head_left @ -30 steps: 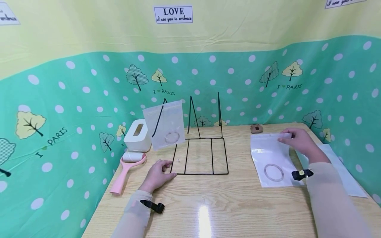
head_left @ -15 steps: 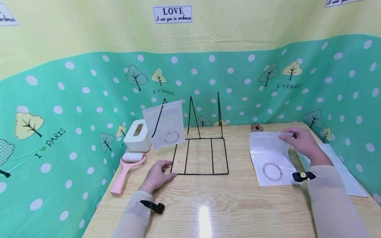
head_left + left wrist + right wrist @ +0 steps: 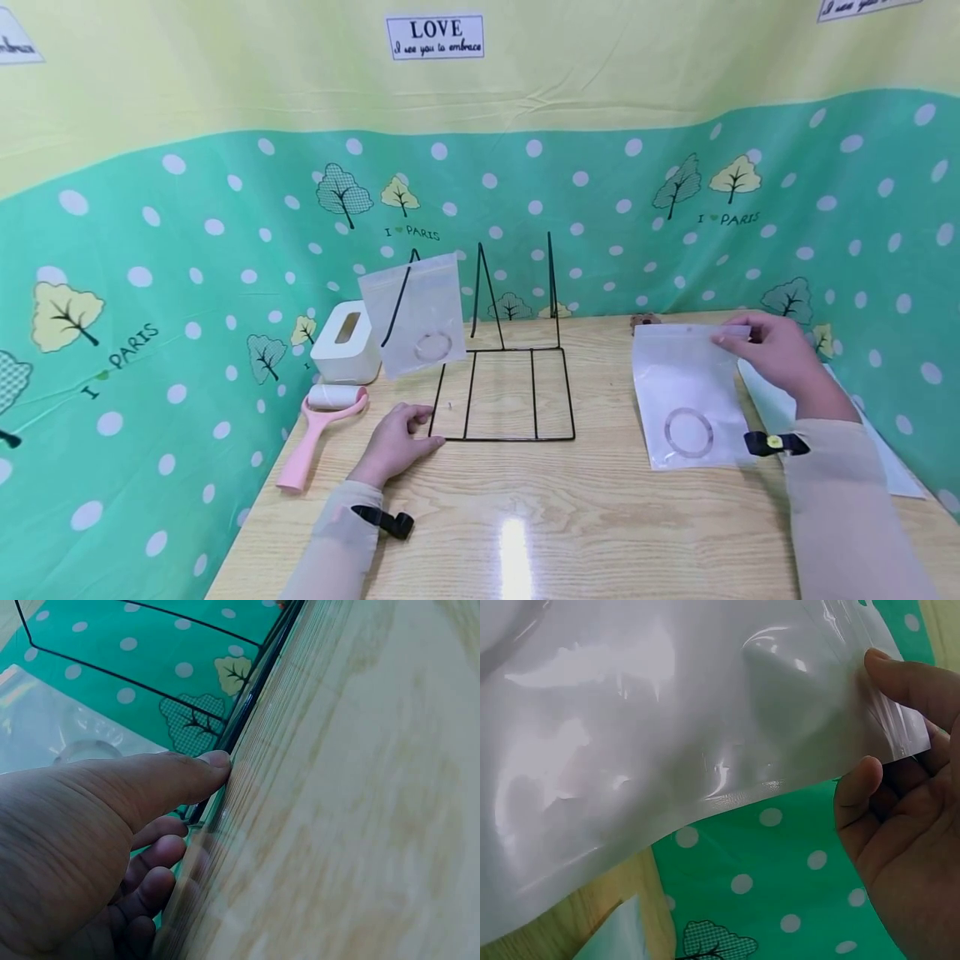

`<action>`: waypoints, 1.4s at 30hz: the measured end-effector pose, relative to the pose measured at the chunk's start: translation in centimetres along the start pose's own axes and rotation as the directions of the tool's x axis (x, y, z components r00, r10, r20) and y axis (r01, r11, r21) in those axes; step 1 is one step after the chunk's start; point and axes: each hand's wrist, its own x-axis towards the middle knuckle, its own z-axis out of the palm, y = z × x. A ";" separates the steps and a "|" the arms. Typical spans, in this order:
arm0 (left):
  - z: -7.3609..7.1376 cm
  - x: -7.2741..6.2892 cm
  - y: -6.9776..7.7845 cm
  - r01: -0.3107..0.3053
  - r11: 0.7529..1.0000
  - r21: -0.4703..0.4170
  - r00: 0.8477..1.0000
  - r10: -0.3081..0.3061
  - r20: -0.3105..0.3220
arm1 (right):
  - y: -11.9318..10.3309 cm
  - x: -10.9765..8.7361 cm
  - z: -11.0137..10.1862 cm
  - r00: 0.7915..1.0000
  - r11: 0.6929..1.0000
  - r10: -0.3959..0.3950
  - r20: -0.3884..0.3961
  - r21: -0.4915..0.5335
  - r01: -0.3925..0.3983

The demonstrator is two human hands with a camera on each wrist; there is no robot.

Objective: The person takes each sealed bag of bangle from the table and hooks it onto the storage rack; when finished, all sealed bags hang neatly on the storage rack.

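My right hand (image 3: pixel 776 354) pinches the top right corner of a translucent zip-lock bag (image 3: pixel 690 379) between thumb and fingers. A pale ring, perhaps a bangle (image 3: pixel 688 432), shows in the bag's lower part. The right wrist view has the bag (image 3: pixel 630 735) spread out, thumb on its zip edge. At the front left corner of a black wire rack (image 3: pixel 536 396), my left hand (image 3: pixel 393 442) grips the frame, thumb on the front wire and fingers at the side wire. A similar bag (image 3: pixel 408 321) with a ring inside hangs on the rack's left prong.
A white tissue box (image 3: pixel 348 346) and a pink lint roller (image 3: pixel 311 446) are left of the rack. Flat pale bags or sheets (image 3: pixel 873 442) lie under my right forearm. A small brown object (image 3: pixel 645 319) sits at the back, partly behind the held bag. Patterned cloth surrounds the table.
My right hand has moved slightly right and up, lifting the bag's top edge so that the bag hangs straighter. My left hand stays at the rack's corner.
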 end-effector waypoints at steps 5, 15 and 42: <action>0.1 0.0 -0.1 -0.006 1.000 0.001 1.000 0.006 -0.002 | -0.8 -0.4 -0.9 0.999 0.999 -0.045 -0.016 0.021 0.046; 0.1 0.1 -0.1 -0.007 1.000 -0.010 1.000 0.007 -0.004 | -3.3 -1.5 -2.5 0.995 0.995 -0.093 -0.046 0.042 0.095; -0.2 -0.3 0.4 -0.003 1.000 -0.016 1.000 0.003 0.001 | -7.1 -3.1 -3.2 0.940 0.935 -0.246 -0.235 0.196 0.294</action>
